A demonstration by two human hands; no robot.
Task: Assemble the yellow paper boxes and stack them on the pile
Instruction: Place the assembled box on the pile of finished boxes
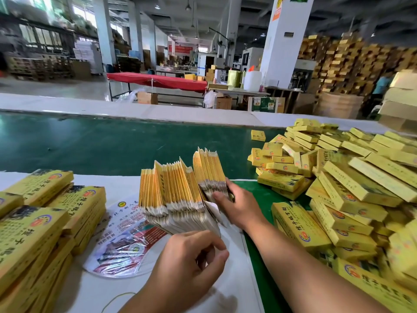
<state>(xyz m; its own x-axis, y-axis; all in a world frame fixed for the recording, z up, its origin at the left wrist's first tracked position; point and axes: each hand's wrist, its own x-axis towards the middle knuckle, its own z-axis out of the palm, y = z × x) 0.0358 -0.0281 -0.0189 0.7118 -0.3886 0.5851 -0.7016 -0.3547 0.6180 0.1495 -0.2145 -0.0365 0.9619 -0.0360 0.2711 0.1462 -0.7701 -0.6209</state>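
A thick fanned bundle of flat yellow box blanks [178, 195] stands on edge on the white table in the middle of the view. My right hand [234, 204] grips the bundle's right end, with the thumb on the blanks' white lower edges. At the near edge of the bundle, my left hand [191, 263] has its fingers curled and pinches the white flaps there. A big loose pile of assembled yellow boxes [343, 193] covers the green mat on the right.
Stacks of flat yellow blanks [45, 222] lie at the left. A round printed fan in plastic wrap [121, 240] lies under the bundle. A green conveyor belt [112, 141] runs across behind the table. The factory floor with pallets of boxes lies beyond.
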